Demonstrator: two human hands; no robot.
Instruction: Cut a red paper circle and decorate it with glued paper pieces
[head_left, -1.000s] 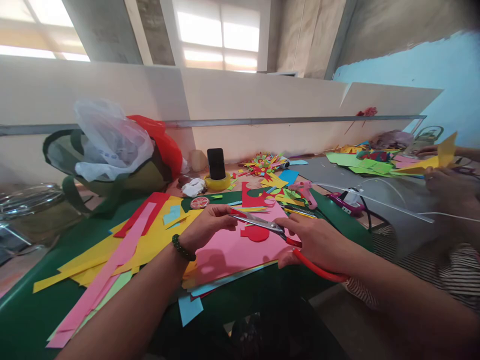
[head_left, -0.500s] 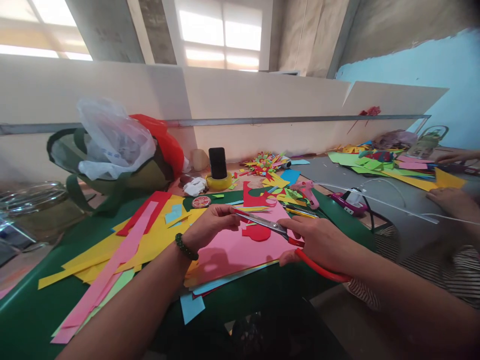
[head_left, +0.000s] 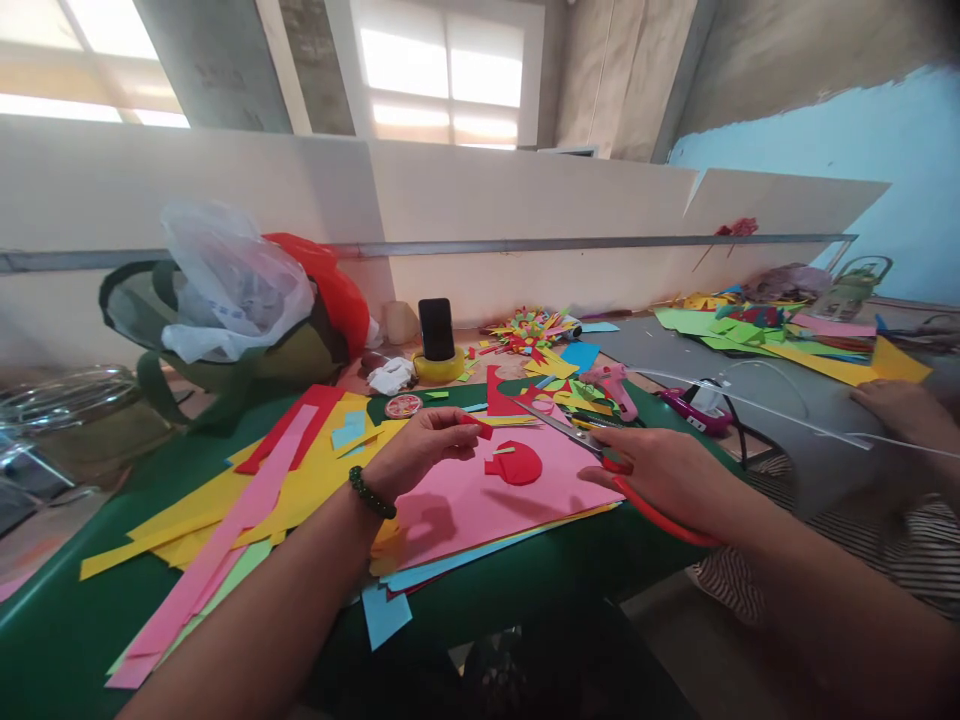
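Observation:
Between the thumb and fingers of my left hand (head_left: 442,440) is a small piece of red paper (head_left: 480,428). My right hand (head_left: 645,470) grips red-handled scissors (head_left: 559,425), whose blades point up and left, apart from that piece. Below them, a rounded red paper cutout (head_left: 519,464) with a thin pale green strip on it lies on a stack of pink paper (head_left: 457,520). Blue and other coloured sheets show at the stack's near edge. A larger red paper offcut (head_left: 499,390) lies behind the scissor tips.
Yellow sheets (head_left: 300,490) and pink strips (head_left: 225,550) cover the left of the green table. A phone (head_left: 436,330) stands in a yellow tape roll (head_left: 439,367). On the right lie a pink glue gun (head_left: 615,388) and its cable. Another person's hand (head_left: 900,405) is at far right.
The scissors have moved right, away from my left hand and the red paper. My left hand stays nearly in place, and the red cutout on the pink sheet is now more exposed.

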